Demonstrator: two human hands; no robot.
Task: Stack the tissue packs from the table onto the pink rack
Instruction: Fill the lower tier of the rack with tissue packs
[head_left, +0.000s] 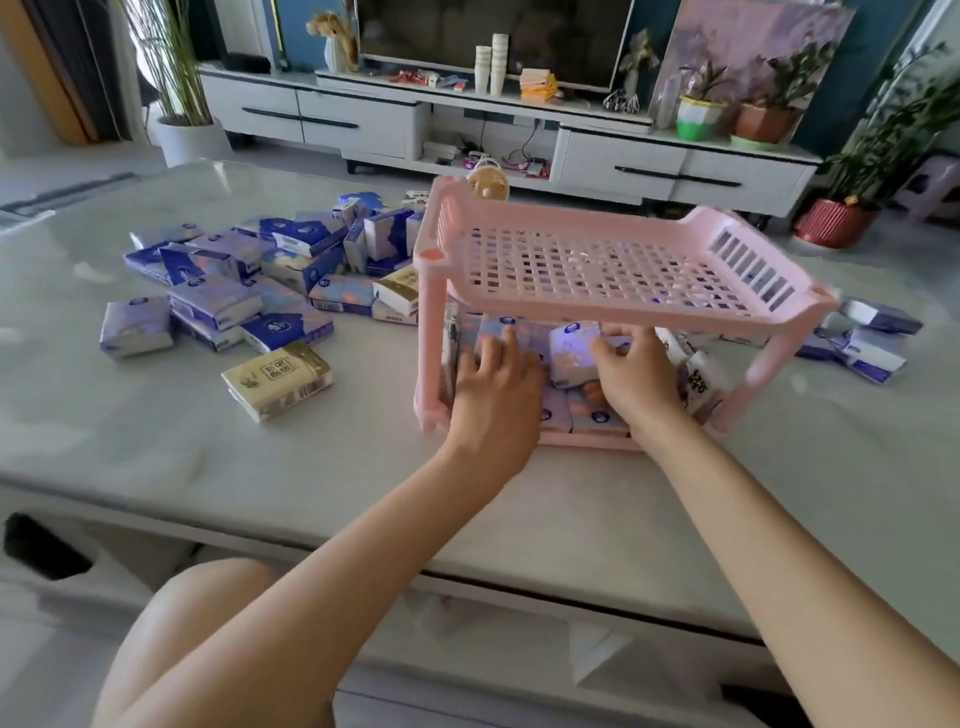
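Inside pink rack (571, 214), pack (571, 359) beneath right hand (636, 382) (gripped)

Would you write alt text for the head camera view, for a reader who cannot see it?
A person's left hand and right hand reach into the lower shelf of a pink rack on a table, touching tissue packs there; the top shelf holds nothing. Many loose packs lie on the table, mostly left of the rack.

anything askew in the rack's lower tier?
Yes. Tissue packs at the pink rack's lower right end lean tilted, not flat like the front packs. Right hand grips a pack mid-tier.
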